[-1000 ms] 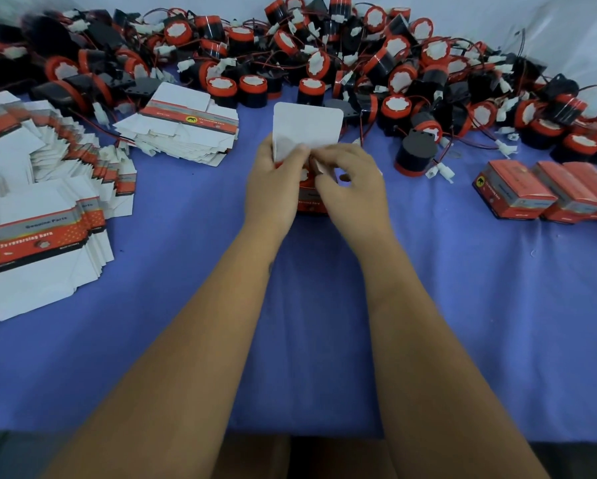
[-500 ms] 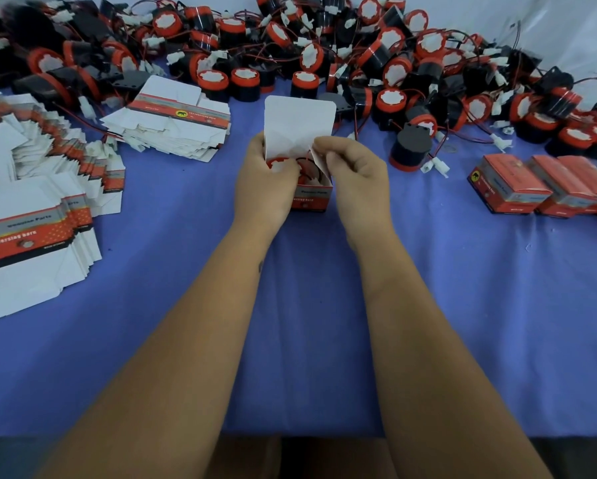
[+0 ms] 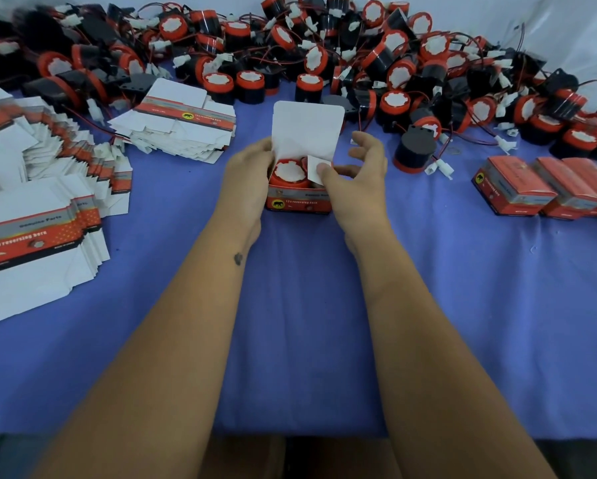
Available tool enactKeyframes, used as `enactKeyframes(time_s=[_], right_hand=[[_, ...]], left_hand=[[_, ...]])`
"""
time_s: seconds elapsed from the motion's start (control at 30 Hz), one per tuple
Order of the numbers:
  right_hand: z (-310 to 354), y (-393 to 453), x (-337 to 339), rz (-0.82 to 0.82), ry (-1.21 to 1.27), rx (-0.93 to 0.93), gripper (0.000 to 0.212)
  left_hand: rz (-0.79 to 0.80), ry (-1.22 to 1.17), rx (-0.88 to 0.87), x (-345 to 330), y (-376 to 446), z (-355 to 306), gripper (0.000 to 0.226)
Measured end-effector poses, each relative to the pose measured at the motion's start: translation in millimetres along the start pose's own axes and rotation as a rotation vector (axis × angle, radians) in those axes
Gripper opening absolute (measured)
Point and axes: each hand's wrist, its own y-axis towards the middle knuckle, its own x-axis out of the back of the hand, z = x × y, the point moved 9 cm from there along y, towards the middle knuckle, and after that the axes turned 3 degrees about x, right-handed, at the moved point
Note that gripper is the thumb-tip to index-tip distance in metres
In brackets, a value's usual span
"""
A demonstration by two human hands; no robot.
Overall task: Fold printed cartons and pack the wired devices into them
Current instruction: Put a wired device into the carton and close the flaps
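A red printed carton (image 3: 299,201) stands on the blue table in the middle, its white lid (image 3: 307,133) upright and open. Inside sits a wired device (image 3: 289,172) with a red rim and white face. My left hand (image 3: 247,174) holds the carton's left side, fingers curled at the left flap. My right hand (image 3: 356,171) is at the right side, its thumb pressing the small white side flap (image 3: 316,167) inward while the other fingers are spread above the table.
A big pile of black and red wired devices (image 3: 324,53) fills the back of the table. Flat carton blanks lie in stacks at the left (image 3: 31,216) and back left (image 3: 183,122). Closed red cartons (image 3: 545,188) line up at the right.
The lid now stands fully open and the device shows inside. My right hand has moved from the carton's top middle to the right side flap, its fingers now spread.
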Motion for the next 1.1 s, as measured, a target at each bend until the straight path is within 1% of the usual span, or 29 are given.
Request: enactKeyframes(time_s=[0.03, 0.1, 0.2, 0.3, 0.37, 0.47, 0.5, 0.53, 0.57, 0.6, 0.67, 0.7, 0.77, 0.83, 0.9, 0.97, 1.03, 1.1], right_hand=[[-2.5, 0.2, -3.4, 0.039, 0.031, -0.026, 0.048], [-4.2, -0.6, -10.1, 0.114, 0.089, -0.049, 0.04], [-1.6, -1.0, -11.1, 0.143, 0.116, -0.027, 0.036], [1.1, -1.2, -11.2, 0.179, 0.151, 0.014, 0.034], [1.7, -0.8, -10.2, 0.188, 0.148, 0.016, 0.031], [0.0, -1.0, -8.3, 0.181, 0.223, -0.041, 0.034], [-1.4, -1.2, -7.6, 0.171, 0.262, -0.071, 0.036], [-3.7, -1.7, -6.6, 0.158, 0.29, -0.106, 0.038], [-7.0, -0.7, -5.6, 0.149, 0.301, -0.145, 0.04], [-10.8, 0.8, -4.8, 0.146, 0.303, -0.184, 0.042], [-15.6, 4.6, -4.3, 0.169, 0.297, -0.248, 0.039], [-16.4, 5.5, -4.9, 0.195, 0.301, -0.264, 0.033], [-16.2, 3.3, -8.9, 0.279, 0.281, -0.254, 0.028], [-11.2, -1.1, -14.2, 0.405, 0.117, -0.126, 0.031], [-6.1, -6.3, -19.0, 0.499, 0.006, -0.007, 0.04], [-5.6, -8.6, -19.2, 0.552, 0.009, 0.001, 0.05], [-6.7, -9.5, -18.5, 0.585, 0.008, -0.004, 0.056], [-5.8, -9.7, -17.1, 0.561, -0.034, 0.016, 0.056]], left_hand=[[0.014, 0.02, -0.02, 0.4, 0.9, -0.8, 0.029], [0.034, 0.087, -0.082, -0.6, -0.7, -4.5, 0.032], [0.041, 0.176, -0.135, -3.9, -3.8, -6.6, 0.034], [-0.015, 0.139, -0.159, 0.9, -3.3, -9.5, 0.036], [-0.053, 0.139, -0.202, 5.4, -6.0, -14.4, 0.033], [-0.108, 0.294, -0.317, 12.7, -16.7, -27.3, 0.024], [-0.109, 0.324, -0.331, 14.7, -18.1, -29.1, 0.025], [-0.088, 0.317, -0.315, 16.7, -17.5, -28.6, 0.03], [-0.053, 0.287, -0.267, 17.7, -15.0, -25.3, 0.035], [-0.009, 0.253, -0.19, 18.1, -11.2, -19.3, 0.035], [0.077, 0.233, -0.056, 18.4, -6.0, -9.4, 0.021], [0.123, 0.253, -0.037, 17.1, -6.3, -7.5, 0.018], [0.213, 0.321, -0.102, 12.6, -10.3, -9.3, 0.025], [0.246, 0.364, -0.17, 10.9, -15.0, -13.3, 0.027], [0.244, 0.394, -0.196, 12.3, -15.5, -14.2, 0.026], [0.256, 0.409, -0.179, 13.6, -15.7, -13.5, 0.028], [0.294, 0.402, -0.159, 12.6, -17.1, -12.0, 0.036], [0.308, 0.386, -0.161, 11.5, -17.1, -11.7, 0.04]])
